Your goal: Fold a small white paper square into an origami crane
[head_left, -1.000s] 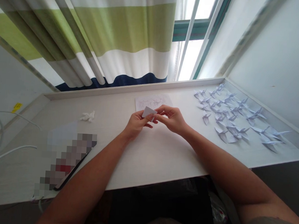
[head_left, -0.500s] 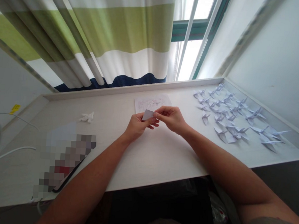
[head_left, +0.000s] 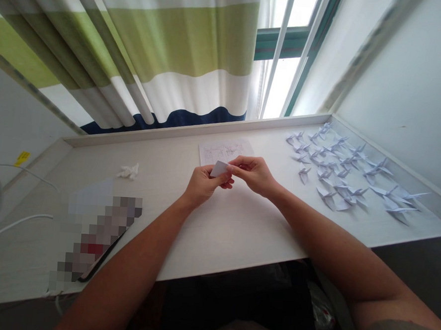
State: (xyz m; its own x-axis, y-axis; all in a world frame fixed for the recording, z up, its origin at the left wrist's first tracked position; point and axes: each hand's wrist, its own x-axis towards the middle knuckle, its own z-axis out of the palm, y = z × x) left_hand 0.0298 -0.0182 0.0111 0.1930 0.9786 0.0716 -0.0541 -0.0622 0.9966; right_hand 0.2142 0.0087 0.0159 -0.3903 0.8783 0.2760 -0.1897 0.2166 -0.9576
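A small folded piece of white paper (head_left: 219,168) is held above the white desk (head_left: 224,230) between both hands. My left hand (head_left: 202,185) pinches its lower edge with thumb and fingers closed. My right hand (head_left: 253,174) pinches its right end, fingers curled together. Just behind the hands a printed sheet (head_left: 223,150) lies flat on the desk.
Several folded paper cranes (head_left: 339,172) are spread over the right part of the desk. A crumpled white scrap (head_left: 129,171) lies at the left, near a blurred-out object (head_left: 97,232). White cables (head_left: 11,222) run at the far left. A striped curtain (head_left: 156,56) and a window stand behind.
The folded paper looks a little narrower than a second ago, pressed between the fingers. Both hands stay in nearly the same place.
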